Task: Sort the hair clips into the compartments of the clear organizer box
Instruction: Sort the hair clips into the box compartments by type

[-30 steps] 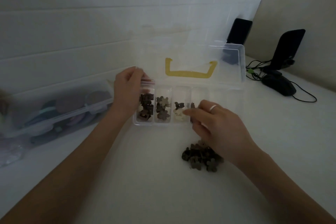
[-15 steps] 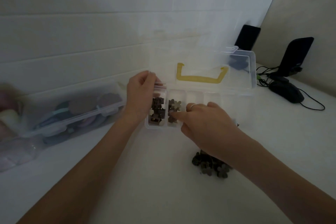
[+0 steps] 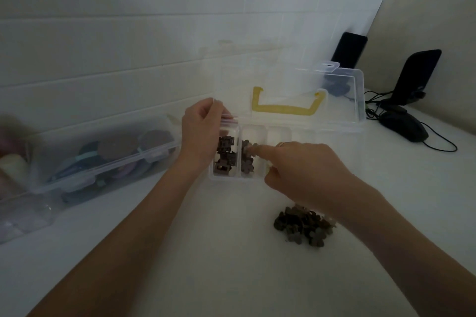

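Clips (image 3: 248, 159) lay in the box's (image 3: 288, 134) two leftmost compartments; a loose pile (image 3: 304, 225) sat on the bench (image 3: 206, 252) nearby. Right hand (image 3: 306, 170) fingers (image 3: 260, 150) pinched a clip over the second compartment. Left hand (image 3: 199, 134) fingers gripped the box's left rear corner.

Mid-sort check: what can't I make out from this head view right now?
- Third compartment of the organizer box: covered by the right hand.
- Whether that hand pinches a clip: fingertips too small, dim.
- Left hand grip: palm faces away.
- Loose clip pile: far edge under the right wrist.
- Side container: blurred.
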